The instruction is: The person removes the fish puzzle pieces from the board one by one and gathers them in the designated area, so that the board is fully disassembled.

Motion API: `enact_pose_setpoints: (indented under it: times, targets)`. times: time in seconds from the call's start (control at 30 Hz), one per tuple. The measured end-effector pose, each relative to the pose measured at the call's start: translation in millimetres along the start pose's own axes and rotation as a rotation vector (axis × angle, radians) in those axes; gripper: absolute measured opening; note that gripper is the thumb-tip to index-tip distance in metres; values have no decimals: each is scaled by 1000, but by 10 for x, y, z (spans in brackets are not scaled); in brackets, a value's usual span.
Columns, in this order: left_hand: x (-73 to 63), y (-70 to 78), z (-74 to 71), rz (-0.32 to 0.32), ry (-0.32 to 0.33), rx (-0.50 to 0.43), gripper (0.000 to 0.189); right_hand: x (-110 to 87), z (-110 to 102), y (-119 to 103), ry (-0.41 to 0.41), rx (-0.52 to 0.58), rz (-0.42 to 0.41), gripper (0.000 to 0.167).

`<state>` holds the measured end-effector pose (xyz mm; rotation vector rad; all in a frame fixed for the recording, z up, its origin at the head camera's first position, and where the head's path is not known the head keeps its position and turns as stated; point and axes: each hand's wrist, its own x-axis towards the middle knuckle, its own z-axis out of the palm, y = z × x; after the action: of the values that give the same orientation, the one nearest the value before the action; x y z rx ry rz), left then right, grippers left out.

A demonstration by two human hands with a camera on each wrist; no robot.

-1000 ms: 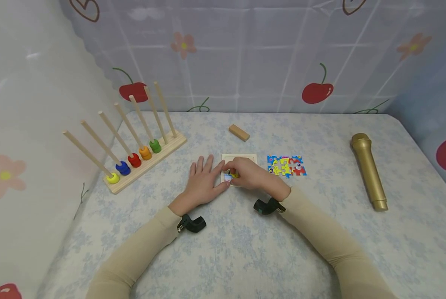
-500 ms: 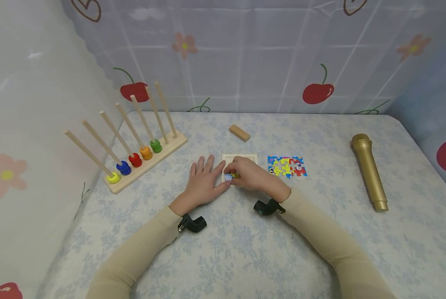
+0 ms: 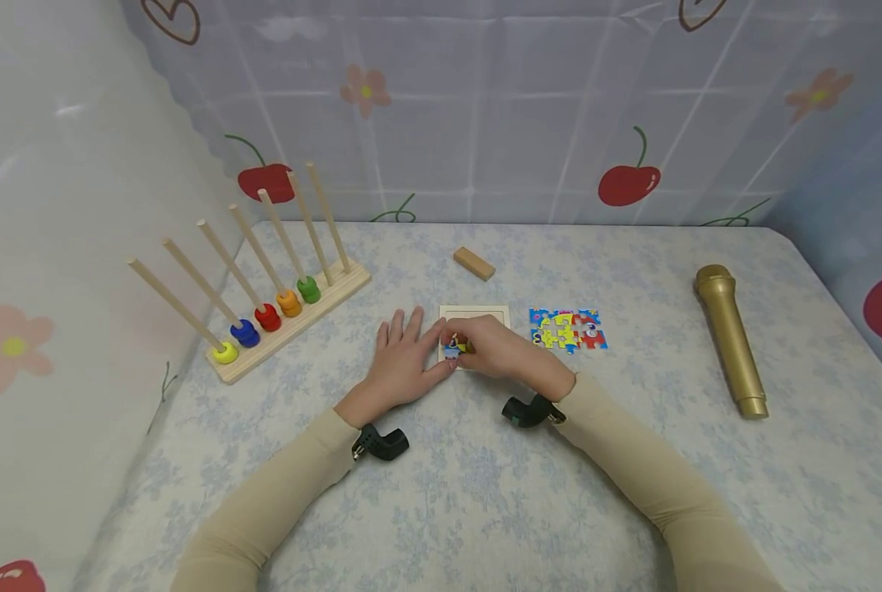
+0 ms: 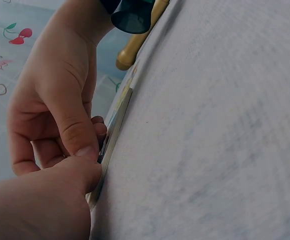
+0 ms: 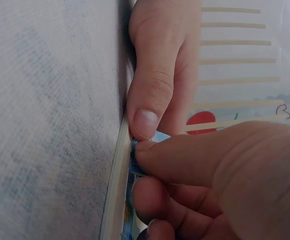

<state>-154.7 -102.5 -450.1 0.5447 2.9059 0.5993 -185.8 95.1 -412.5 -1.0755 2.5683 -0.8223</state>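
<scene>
A small pale wooden puzzle tray (image 3: 477, 309) lies on the table between the hands. My right hand (image 3: 496, 345) reaches over it with curled fingers and pinches a colourful jigsaw piece (image 3: 451, 351) in the tray's near left corner. In the right wrist view a blue piece (image 5: 138, 162) shows beside the thumb, inside the tray's rim (image 5: 116, 180). My left hand (image 3: 404, 362) rests on the table with fingers spread straight, its thumb and index finger touching the tray's left side. The right hand hides much of the tray.
Several joined jigsaw pieces (image 3: 568, 329) lie right of the tray. Behind it is a small wooden block (image 3: 473, 263). A peg rack (image 3: 293, 325) with coloured rings stands at left, and a gold microphone (image 3: 731, 341) lies at right.
My right fingers have shifted slightly over the tray's corner, and a little more of the coloured pieces shows between them. The left hand stays in place.
</scene>
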Motion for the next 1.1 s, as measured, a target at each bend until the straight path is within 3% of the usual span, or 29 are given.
enact_pose_setpoints:
  times: [0.33,0.7,1.1]
  targets:
    - [-5,10,-2,-1,-2,-19,71,-14,-20,23,7,89,8,16]
    - [5,-8,0,-4,-21,-5,73,-20,-125,8,12,42,67,19]
    - [4,22,-12,-27,-30,13,74,-296,-419,151,52,45,173,25]
